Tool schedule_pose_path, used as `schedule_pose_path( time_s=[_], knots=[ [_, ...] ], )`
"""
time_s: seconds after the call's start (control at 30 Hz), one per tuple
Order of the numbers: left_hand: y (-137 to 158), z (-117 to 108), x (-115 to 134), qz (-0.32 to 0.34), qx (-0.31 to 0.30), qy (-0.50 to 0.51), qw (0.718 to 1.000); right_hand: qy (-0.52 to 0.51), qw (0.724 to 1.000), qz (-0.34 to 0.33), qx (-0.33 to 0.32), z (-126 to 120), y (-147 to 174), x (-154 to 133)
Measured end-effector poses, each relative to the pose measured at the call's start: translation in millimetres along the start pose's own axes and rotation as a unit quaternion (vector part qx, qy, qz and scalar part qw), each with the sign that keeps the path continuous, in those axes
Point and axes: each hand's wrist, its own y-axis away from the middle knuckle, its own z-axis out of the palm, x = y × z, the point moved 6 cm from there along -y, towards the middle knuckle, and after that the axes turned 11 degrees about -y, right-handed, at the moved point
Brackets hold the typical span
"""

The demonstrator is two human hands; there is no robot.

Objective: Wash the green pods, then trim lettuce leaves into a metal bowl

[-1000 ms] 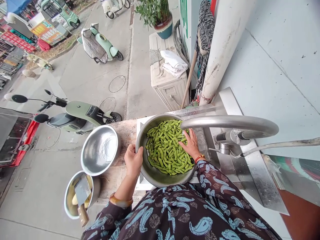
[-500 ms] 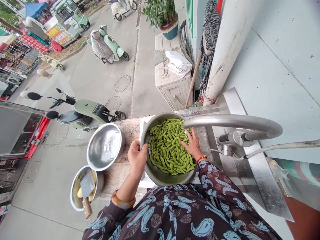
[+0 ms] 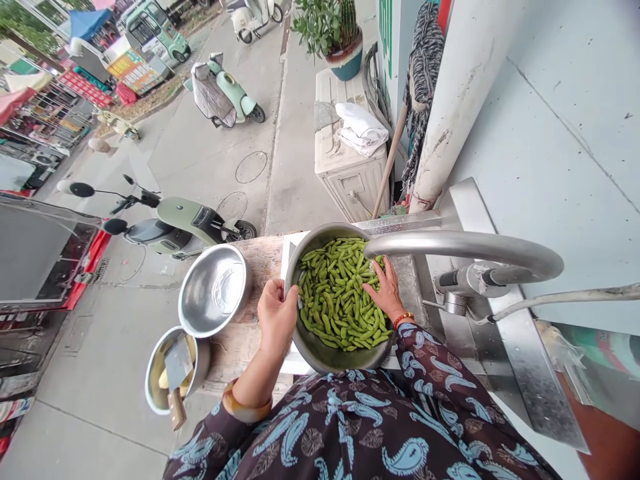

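Observation:
A grey metal basin [image 3: 320,355] full of green soybean pods [image 3: 335,300] stands at the sink, directly before my body. On its left side my left hand [image 3: 278,313] grips the rim, thumb over the edge and fingers curled outside. My right hand [image 3: 386,293] rests on the pods near the right side of the basin, fingers spread. A curved steel faucet [image 3: 465,243] reaches over the basin, its spout end just above the pods by my right fingertips. Water at the spout is hard to make out.
Left on a wooden board [image 3: 263,263] sits a shiny metal bowl [image 3: 213,293]. Beside it, a smaller pot [image 3: 200,373] holds pale pieces, with a cleaver [image 3: 177,373] laid across it. A metal ledge [image 3: 540,373] lies right. A scooter [image 3: 185,223] stands beyond.
The view has shifted slightly, so the surroundings sit a little further right. Both hands keep nearly the same places, left on the rim and right on the pods.

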Motion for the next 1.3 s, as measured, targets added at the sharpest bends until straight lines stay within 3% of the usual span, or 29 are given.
schedule_pose_path(
  time_s=[0.53,1.3],
  knots=[
    [5.7,-2.1,18.2,0.009,-0.011,-0.022,1.000,-0.022,1.000,0.001,-0.002,0.4,-0.7,-0.9],
    [17.3,2.4,40.3,0.012,-0.063,0.059,0.996,-0.064,0.997,0.031,-0.023,-0.8,-0.5,-3.3]
  ],
)
